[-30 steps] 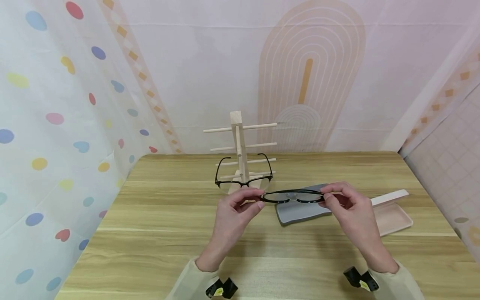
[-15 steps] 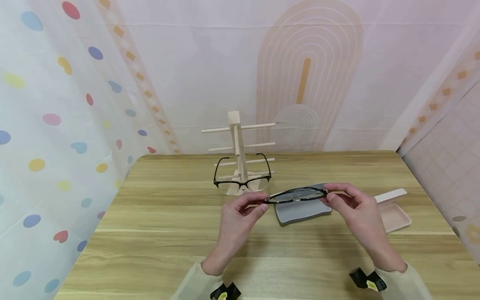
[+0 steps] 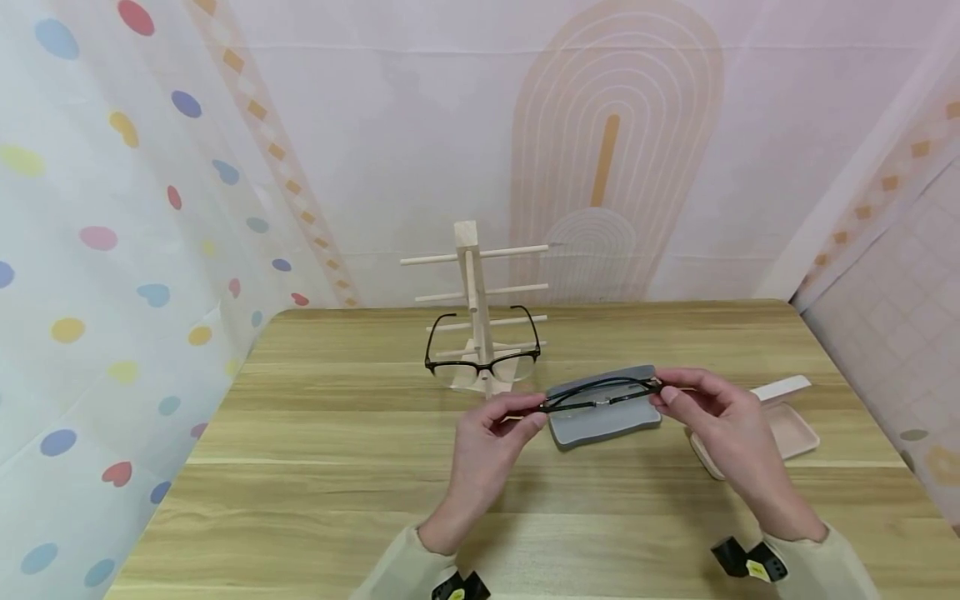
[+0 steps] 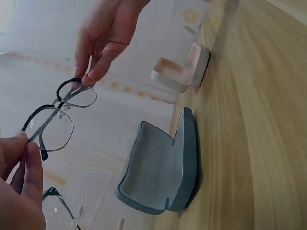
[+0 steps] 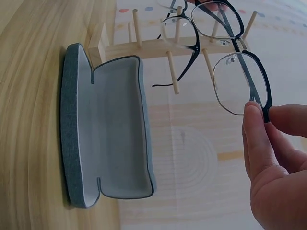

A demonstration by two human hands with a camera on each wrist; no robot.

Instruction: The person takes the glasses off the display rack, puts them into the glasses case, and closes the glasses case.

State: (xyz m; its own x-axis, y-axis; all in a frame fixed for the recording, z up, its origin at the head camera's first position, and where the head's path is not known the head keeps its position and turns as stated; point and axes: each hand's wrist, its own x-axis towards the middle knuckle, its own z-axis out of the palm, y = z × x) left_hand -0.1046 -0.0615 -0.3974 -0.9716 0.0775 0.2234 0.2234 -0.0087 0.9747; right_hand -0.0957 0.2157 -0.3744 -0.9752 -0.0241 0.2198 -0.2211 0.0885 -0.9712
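A pair of black half-rim eyeglasses, temples folded, is held in the air between both hands. My left hand pinches its left end, and my right hand pinches its right end. Behind and below the glasses, a grey-blue glasses case lies open on the table; the right wrist view shows the case interior with nothing in it. A second pair of black-framed glasses hangs low on the wooden display stand, its temples unfolded.
Beside my right hand, a small pale pink case stands open, partly covered by that hand. The wooden table reaches back to a patterned curtain. Thin pegs stick out from both sides of the stand.
Both hands have shifted a little to the right with the eyeglasses, bringing them over the grey-blue case. The glasses have tilted, their right end now higher in the head view.
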